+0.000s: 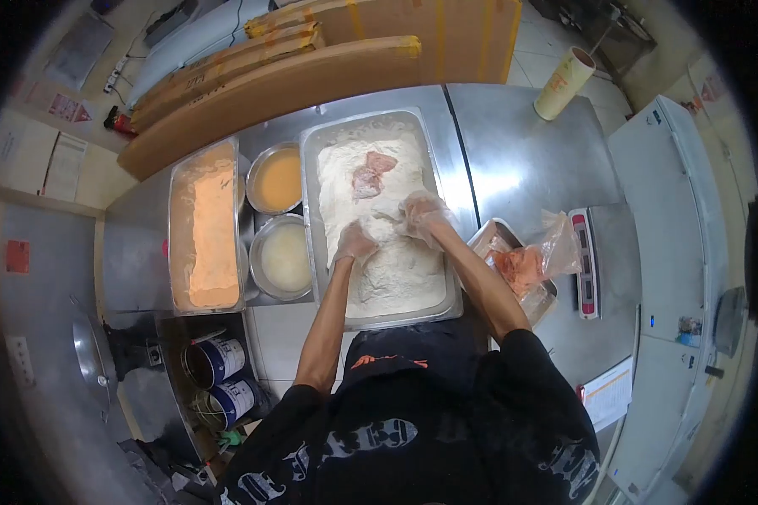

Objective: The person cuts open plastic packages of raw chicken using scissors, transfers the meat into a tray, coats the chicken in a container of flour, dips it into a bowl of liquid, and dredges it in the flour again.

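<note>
The left hand (356,242) and right hand (425,217) touch flour (400,282) inside the tray (311,168); I cannot tell whether they grip anything. Meat (369,178) lies toward the tray's far end.

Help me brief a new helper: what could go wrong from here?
Flour might spill over the tray rim as the left hand and right hand work. The bowls stand close beside the tray, so a bump could spill them. The plastic bag nearly reaches the scale and might smear it.
</note>
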Available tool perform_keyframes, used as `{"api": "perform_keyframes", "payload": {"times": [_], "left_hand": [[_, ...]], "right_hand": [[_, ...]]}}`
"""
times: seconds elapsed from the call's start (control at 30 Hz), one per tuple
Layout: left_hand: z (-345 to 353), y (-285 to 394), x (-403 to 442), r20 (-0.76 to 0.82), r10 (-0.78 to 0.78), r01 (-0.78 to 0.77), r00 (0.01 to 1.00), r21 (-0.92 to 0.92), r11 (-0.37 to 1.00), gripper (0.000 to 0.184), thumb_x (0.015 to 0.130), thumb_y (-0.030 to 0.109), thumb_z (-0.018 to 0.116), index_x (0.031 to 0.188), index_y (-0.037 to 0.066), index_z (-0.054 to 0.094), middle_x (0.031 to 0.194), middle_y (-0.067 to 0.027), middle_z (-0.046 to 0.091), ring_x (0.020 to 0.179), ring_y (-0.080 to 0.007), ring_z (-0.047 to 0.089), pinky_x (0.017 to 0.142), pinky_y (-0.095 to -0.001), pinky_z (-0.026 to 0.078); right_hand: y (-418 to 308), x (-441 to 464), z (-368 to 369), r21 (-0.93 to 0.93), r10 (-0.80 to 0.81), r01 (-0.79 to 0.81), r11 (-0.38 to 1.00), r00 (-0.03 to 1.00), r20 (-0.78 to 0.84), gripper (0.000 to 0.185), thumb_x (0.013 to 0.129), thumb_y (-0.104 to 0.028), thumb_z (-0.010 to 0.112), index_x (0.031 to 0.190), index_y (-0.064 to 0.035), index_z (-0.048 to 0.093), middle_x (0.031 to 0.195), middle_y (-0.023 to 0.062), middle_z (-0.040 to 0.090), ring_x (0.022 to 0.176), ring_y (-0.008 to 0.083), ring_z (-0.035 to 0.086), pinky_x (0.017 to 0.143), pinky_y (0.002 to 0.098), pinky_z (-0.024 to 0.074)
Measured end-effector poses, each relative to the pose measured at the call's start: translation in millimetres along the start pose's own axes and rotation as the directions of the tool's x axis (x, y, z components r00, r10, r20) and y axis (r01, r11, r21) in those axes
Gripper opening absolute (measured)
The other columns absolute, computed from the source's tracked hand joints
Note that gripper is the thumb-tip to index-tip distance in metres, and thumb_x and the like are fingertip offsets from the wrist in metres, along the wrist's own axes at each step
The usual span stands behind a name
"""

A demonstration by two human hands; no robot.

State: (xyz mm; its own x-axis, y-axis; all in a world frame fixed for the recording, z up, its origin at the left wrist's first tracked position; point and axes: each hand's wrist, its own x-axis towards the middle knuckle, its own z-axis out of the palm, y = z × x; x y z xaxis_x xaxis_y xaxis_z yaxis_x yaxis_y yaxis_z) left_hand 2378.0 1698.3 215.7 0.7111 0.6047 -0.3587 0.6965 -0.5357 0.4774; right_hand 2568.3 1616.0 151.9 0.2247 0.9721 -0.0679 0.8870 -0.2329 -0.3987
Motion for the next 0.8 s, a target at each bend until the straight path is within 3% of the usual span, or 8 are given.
{"api": "perform_keyframes", "payload": {"times": [0.2, 0.37, 0.47, 0.5, 0.6, 0.67, 0.73, 0.8], "left_hand": [[51.5, -9.5, 23.0, -0.133, -0.173, 0.172, 0.976, -0.015, 0.985, 0.062, 0.064, 0.04, 0.074, 0.107, -0.003, 0.058, 0.103, -0.0242, 0.062, 0.102, -0.0353, 0.059, 0.088, -0.0402, 0.046], [66.3, -13.9, 35.3, -0.17, 0.134, -0.128, 0.976, 0.045, 0.991, 0.085, 0.056, 0.043, 0.08, 0.12, -0.004, 0.049, 0.105, -0.0232, 0.06, 0.098, -0.0361, 0.058, 0.084, -0.0421, 0.047], [97.0, -36.1, 68.0, -0.269, 0.4, -0.242, 0.876, 0.472, 0.848, 0.066, 0.066, 0.039, 0.074, 0.114, 0.0, 0.053, 0.097, -0.0202, 0.062, 0.09, -0.0334, 0.06, 0.078, -0.0425, 0.048], [154.5, -112.5, 137.8, -0.371, 0.421, -0.4, 0.828, 0.137, 0.906, 0.048, 0.076, 0.037, 0.064, 0.107, 0.001, 0.057, 0.094, -0.0196, 0.061, 0.086, -0.0328, 0.06, 0.075, -0.0424, 0.048], [34.5, -1.3, 41.1, 0.078, 0.191, -0.204, 0.979, 0.497, 0.844, 0.035, 0.083, 0.035, 0.054, 0.096, 0.004, 0.062, 0.094, -0.0191, 0.061, 0.084, -0.0337, 0.06, 0.074, -0.0424, 0.047], [58.6, -39.1, 45.0, -0.115, 0.31, -0.172, 0.944, 0.629, 0.758, 0.033, 0.082, 0.037, 0.054, 0.089, 0.007, 0.065, 0.092, -0.0186, 0.062, 0.081, -0.0342, 0.06, 0.072, -0.0424, 0.047], [55.8, -55.7, 45.6, -0.437, 0.422, -0.25, 0.794, 0.397, 0.883, 0.026, 0.08, 0.028, 0.057, 0.086, 0.004, 0.063, 0.087, -0.0178, 0.061, 0.083, -0.0324, 0.059, 0.072, -0.046, 0.046], [23.5, -33.0, 20.5, -0.413, 0.392, -0.226, 0.822, 0.396, 0.89, 0.023, 0.08, 0.025, 0.058, 0.085, 0.003, 0.063, 0.085, -0.017, 0.061, 0.083, -0.0318, 0.059, 0.072, -0.045, 0.046]], "right_hand": [[14.9, 13.7, 39.3, -0.05, -0.001, -0.006, 0.999, 0.99, -0.142, 0.032, 0.085, -0.026, 0.046, 0.106, -0.0059, 0.058, 0.103, 0.0197, 0.061, 0.097, 0.0344, 0.059, 0.083, 0.0457, 0.0457], [13.5, 12.5, 18.0, -0.191, -0.127, 0.082, 0.978, 0.963, -0.237, 0.033, 0.087, -0.024, 0.045, 0.113, -0.0041, 0.052, 0.105, 0.0191, 0.059, 0.095, 0.0316, 0.059, 0.081, 0.0418, 0.0463], [10.5, 2.6, -15.1, 0.277, -0.098, 0.2, 0.94, 0.934, -0.342, 0.019, 0.088, -0.021, 0.046, 0.094, -0.0042, 0.054, 0.08, 0.0138, 0.059, 0.075, 0.0276, 0.059, 0.069, 0.0391, 0.0478], [12.3, -3.1, -27.4, 0.447, -0.042, 0.127, 0.886, 0.98, -0.196, 0.02, 0.086, -0.019, 0.051, 0.098, -0.0034, 0.052, 0.084, 0.0144, 0.059, 0.078, 0.0274, 0.059, 0.071, 0.038, 0.0471], [20.7, -5.4, -11.5, 0.504, -0.021, 0.051, 0.862, 0.998, -0.065, 0.024, 0.083, -0.019, 0.058, 0.099, -0.0022, 0.051, 0.086, 0.0146, 0.058, 0.08, 0.027, 0.058, 0.072, 0.037, 0.0464], [16.7, -6.8, -11.7, 0.405, -0.024, 0.062, 0.912, 0.995, -0.098, 0.025, 0.082, -0.02, 0.059, 0.097, -0.0018, 0.051, 0.084, 0.0143, 0.057, 0.079, 0.0269, 0.057, 0.071, 0.0372, 0.0465], [3.3, -15.1, -32.2, 0.227, -0.08, 0.144, 0.963, 0.959, -0.271, 0.02, 0.081, -0.023, 0.056, 0.087, -0.0041, 0.053, 0.079, 0.0168, 0.056, 0.076, 0.0304, 0.056, 0.068, 0.0394, 0.0453], [-7.0, -25.1, -51.7, 0.313, -0.065, 0.159, 0.936, 0.954, -0.293, 0.017, 0.083, -0.02, 0.055, 0.086, -0.0031, 0.053, 0.078, 0.016, 0.055, 0.074, 0.0291, 0.054, 0.069, 0.0389, 0.0455]]}}
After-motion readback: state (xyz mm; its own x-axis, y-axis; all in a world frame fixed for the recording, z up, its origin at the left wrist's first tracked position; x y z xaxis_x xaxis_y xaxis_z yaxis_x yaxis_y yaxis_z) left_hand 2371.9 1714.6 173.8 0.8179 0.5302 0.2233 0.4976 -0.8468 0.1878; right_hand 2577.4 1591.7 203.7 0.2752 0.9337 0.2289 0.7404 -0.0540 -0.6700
